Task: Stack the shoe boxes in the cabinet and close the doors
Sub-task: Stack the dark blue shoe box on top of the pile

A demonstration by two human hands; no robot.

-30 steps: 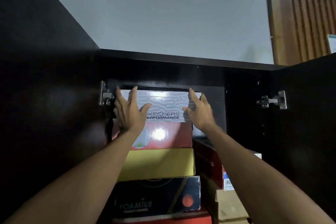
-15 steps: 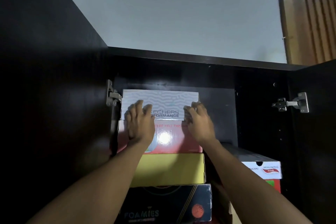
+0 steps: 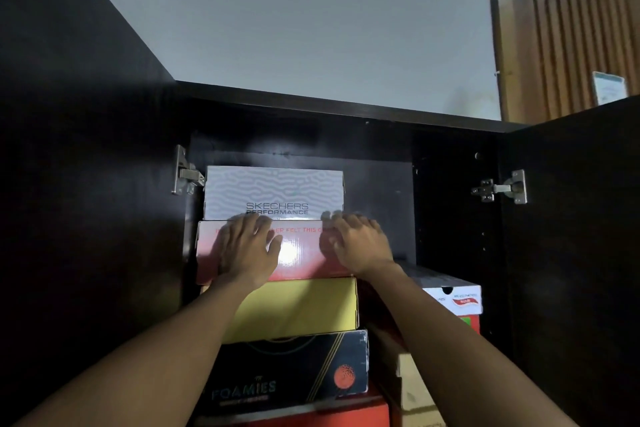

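Hands flat on the red box, doors open

Hands rest on the front of the stack inside the dark cabinet point(image 3: 346, 107). Our left hand point(image 3: 247, 248) lies flat on the red box point(image 3: 301, 253), its fingers point(image 3: 242, 222) stretched and slightly apart, the tips touching the lower edge of the white Skechers box point(image 3: 273, 189). Our right hand point(image 3: 360, 241) lies on the right end of the same red box, fingers bent a little and close together; neither hand is clamped on anything. The white Skechers box is on top of the left stack, just under the cabinet roof. Below the red box we see a yellow box point(image 3: 304, 308), then a black Foamies box point(image 3: 294, 371), then another red one at the bottom edge. On the right stands a lower stack, topped with a white box with red label point(image 3: 457, 298). Both doors are open: the left door point(image 3: 86, 184) and the right door point(image 3: 581, 253), each with a metal hinge showing.
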